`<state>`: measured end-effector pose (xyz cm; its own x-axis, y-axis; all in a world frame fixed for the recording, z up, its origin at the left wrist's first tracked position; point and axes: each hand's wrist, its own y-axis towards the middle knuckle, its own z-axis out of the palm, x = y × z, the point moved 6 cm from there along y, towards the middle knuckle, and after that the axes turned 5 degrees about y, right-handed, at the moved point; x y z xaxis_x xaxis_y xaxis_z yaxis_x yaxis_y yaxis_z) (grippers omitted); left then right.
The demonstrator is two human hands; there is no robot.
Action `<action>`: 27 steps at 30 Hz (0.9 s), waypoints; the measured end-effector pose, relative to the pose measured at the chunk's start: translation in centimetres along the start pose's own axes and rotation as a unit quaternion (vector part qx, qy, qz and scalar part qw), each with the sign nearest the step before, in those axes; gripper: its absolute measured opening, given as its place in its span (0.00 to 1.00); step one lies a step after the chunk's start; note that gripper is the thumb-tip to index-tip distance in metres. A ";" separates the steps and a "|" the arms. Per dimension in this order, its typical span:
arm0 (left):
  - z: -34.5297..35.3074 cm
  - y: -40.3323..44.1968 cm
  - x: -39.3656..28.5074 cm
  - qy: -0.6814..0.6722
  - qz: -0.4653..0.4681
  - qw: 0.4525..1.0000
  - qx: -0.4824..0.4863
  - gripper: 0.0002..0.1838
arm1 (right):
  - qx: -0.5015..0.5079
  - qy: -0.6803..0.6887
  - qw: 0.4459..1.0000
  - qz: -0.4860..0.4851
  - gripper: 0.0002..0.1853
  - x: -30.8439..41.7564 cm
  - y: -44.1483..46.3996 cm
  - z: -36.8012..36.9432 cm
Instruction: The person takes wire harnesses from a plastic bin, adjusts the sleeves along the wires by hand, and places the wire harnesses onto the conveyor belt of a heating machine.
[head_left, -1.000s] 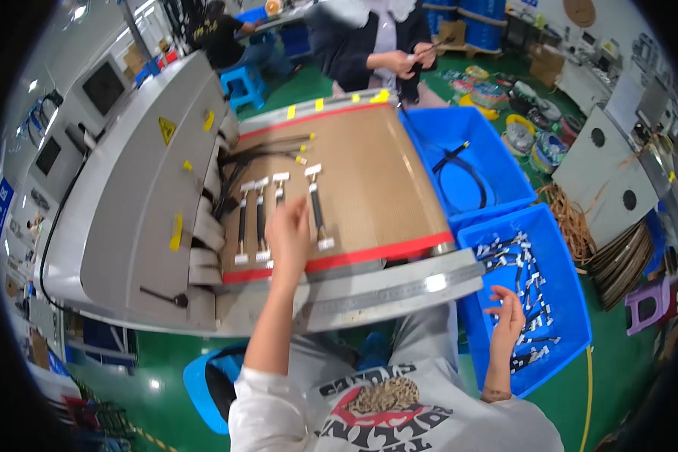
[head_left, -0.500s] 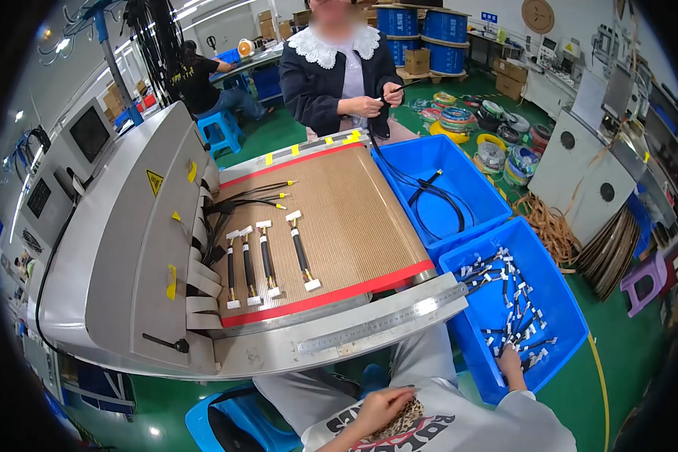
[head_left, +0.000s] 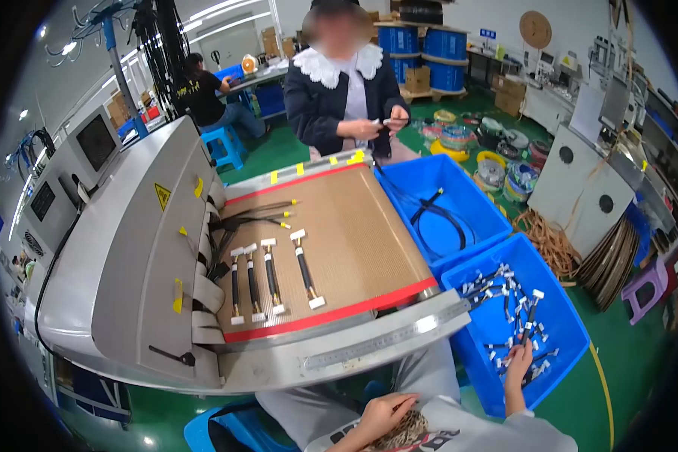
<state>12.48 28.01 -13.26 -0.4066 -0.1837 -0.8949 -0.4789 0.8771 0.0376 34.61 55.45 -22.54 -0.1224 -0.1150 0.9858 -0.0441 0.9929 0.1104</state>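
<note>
My right hand (head_left: 517, 363) is closed on a short black cable with white connectors (head_left: 533, 316), held upright over the near blue bin (head_left: 477, 377), where many similar cables lie. My left hand (head_left: 386, 416) rests near my lap with its fingers curled together; whatever it may hold is too small to make out. On the brown conveyor belt (head_left: 361, 241) several short black cables with white connectors lie side by side, the rightmost cable (head_left: 304, 270) a little apart. Longer black cables with yellow tips (head_left: 267, 215) come out of the machine beside them.
The grey machine (head_left: 120, 264) stands on the left, its metal edge with a ruler (head_left: 369, 348) in front of me. A far blue bin (head_left: 474, 226) holds coiled black cable. Across the belt a co-worker (head_left: 346, 90) handles a cable. Another person (head_left: 211, 98) sits farther back.
My left hand has moved from above the belt down to my lap. My right hand reached into the near bin and has now lifted a cable up from the pile.
</note>
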 end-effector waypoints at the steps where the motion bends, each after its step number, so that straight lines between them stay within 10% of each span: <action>1: -0.1 0.5 -0.1 -0.009 0.004 1.000 -0.006 0.11 | -0.016 0.047 0.998 -0.049 0.14 4.6 -1.0 2.2; 5: -0.8 0.6 0.6 -0.200 -0.112 0.973 0.001 0.13 | 0.227 -0.055 0.923 -0.306 0.12 10.8 -5.9 7.4; 8: -3.1 0.5 0.4 -0.318 -0.082 0.944 -0.047 0.21 | 0.447 -0.095 0.844 -0.282 0.11 17.1 -9.8 11.7; 12: -7.2 0.1 -1.3 -0.394 -0.012 0.913 -0.109 0.24 | 0.405 -0.006 0.840 -0.362 0.11 20.6 -11.8 14.1; 14: -8.7 -0.8 -1.6 -0.383 -0.055 0.912 -0.138 0.19 | 0.501 -0.090 0.737 -0.445 0.12 20.6 -13.4 15.1; 21: -10.9 -2.0 0.5 -0.285 -0.120 0.928 -0.207 0.10 | 0.508 0.009 0.856 -0.095 0.15 19.1 -12.1 17.6; 27: -11.7 -1.1 0.8 -0.352 -0.133 0.896 -0.237 0.11 | 0.476 0.246 0.806 0.251 0.13 16.5 -9.9 19.5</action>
<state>3.61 21.69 -8.86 0.2815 0.1134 -0.9528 -0.8308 0.5256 -0.1829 13.67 43.14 -9.88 0.0353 0.5527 0.8327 -0.8804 0.4114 -0.2357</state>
